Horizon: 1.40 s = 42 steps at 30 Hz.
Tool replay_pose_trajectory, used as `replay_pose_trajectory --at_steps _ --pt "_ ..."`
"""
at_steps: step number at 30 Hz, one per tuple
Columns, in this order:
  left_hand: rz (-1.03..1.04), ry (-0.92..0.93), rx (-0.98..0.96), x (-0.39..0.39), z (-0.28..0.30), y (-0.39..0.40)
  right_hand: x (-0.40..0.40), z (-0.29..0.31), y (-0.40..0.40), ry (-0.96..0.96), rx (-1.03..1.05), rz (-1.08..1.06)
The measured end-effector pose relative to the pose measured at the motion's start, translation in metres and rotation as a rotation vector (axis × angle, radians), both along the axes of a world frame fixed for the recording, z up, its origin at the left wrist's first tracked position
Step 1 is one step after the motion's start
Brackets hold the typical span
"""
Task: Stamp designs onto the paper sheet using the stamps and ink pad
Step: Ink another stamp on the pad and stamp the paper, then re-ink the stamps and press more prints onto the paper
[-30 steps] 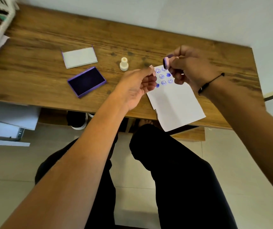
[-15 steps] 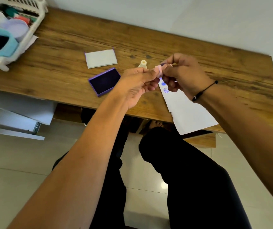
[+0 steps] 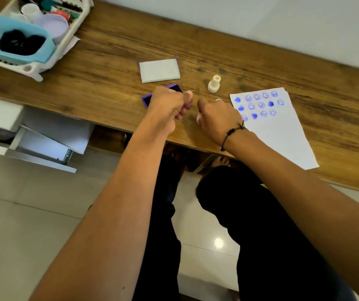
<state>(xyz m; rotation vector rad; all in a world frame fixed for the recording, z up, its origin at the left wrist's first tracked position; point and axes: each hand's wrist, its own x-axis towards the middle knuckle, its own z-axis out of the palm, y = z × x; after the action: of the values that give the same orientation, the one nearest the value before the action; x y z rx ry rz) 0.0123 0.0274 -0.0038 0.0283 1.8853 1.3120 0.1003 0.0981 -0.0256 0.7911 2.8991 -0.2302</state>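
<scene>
The white paper sheet (image 3: 283,135) lies on the wooden desk (image 3: 113,46) at the right, its top covered with several blue smiley and heart prints. My right hand (image 3: 216,115) hovers just left of the sheet, closed around a small pink stamp (image 3: 198,119), of which only an end shows. My left hand (image 3: 170,105) is a closed fist over the purple ink pad (image 3: 147,100), hiding most of it; I see nothing in that hand. A cream stamp (image 3: 214,83) stands upright behind my hands. A mint-coloured bit (image 3: 218,100) peeks out above my right knuckles.
The ink pad's white lid (image 3: 159,70) lies behind the pad. At the desk's far left, a white basket (image 3: 65,40) holds a light blue tub (image 3: 17,38) and supplies. An open white drawer (image 3: 43,144) juts out below the desk on the left.
My hands were joined at the pink stamp over the sheet; they have separated and moved left of it. The stamped prints are uncovered. The camera view has shifted right.
</scene>
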Motion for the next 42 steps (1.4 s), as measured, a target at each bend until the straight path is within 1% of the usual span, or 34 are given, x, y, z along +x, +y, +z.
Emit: replay_pose_trajectory --at_steps 2,4,6,8,9,11,14,15,16,18,19,21,22,23,25,31,37,39,42 --pt "0.01 -0.002 0.007 -0.002 -0.001 0.001 0.001 0.0 -0.001 -0.03 0.019 0.026" --pt "0.019 -0.016 0.016 -0.004 -0.002 0.001 0.001 0.006 0.0 -0.029 -0.015 0.005" --pt "0.031 -0.03 0.037 -0.006 -0.003 0.001 -0.002 0.018 0.008 0.077 -0.047 -0.054" --pt "0.034 -0.027 0.039 -0.007 -0.003 0.001 -0.011 0.029 0.026 0.201 -0.003 -0.124" --pt "0.037 -0.028 0.038 -0.008 -0.003 0.002 -0.018 0.033 0.038 0.218 0.023 -0.168" --pt "0.05 -0.037 0.044 -0.009 -0.003 0.003 -0.033 0.034 0.059 0.138 0.037 -0.227" --pt "0.068 -0.049 0.066 -0.01 -0.003 0.002 -0.051 0.019 0.07 -0.085 0.013 -0.185" --pt "0.076 -0.051 0.076 -0.012 -0.003 0.001 -0.055 0.014 0.07 -0.108 -0.004 -0.164" --pt "0.084 -0.058 0.083 -0.013 -0.003 0.001 -0.056 0.011 0.07 -0.086 -0.026 -0.161" --pt "0.111 -0.089 0.114 -0.016 -0.002 0.0 -0.057 0.014 0.068 0.072 -0.14 -0.216" --pt "0.135 -0.111 0.137 -0.017 -0.001 -0.001 -0.056 0.017 0.067 0.183 -0.267 -0.249" --pt "0.192 -0.168 0.212 -0.018 0.002 -0.004 -0.054 0.028 0.056 0.368 -0.633 -0.301" --pt "0.201 -0.202 0.265 -0.018 0.004 -0.006 -0.054 0.032 0.05 0.404 -0.756 -0.303" --pt "0.2 -0.229 0.305 -0.018 0.005 -0.008 -0.054 0.034 0.044 0.416 -0.826 -0.292" --pt "0.198 -0.254 0.343 -0.02 0.005 -0.014 -0.055 0.035 0.034 0.412 -0.893 -0.281" --pt "0.273 -0.263 0.38 -0.032 0.006 -0.029 -0.064 0.034 0.017 0.453 -0.997 -0.28" --pt "0.363 -0.288 0.39 -0.046 0.003 -0.039 -0.077 0.026 -0.004 0.607 -1.067 -0.301" --pt "0.381 -0.272 0.383 -0.051 0.001 -0.045 -0.083 0.026 -0.01 0.605 -1.017 -0.287" --pt "0.324 -0.284 0.412 -0.055 0.001 -0.051 -0.091 0.028 -0.013 0.568 -0.866 -0.258"
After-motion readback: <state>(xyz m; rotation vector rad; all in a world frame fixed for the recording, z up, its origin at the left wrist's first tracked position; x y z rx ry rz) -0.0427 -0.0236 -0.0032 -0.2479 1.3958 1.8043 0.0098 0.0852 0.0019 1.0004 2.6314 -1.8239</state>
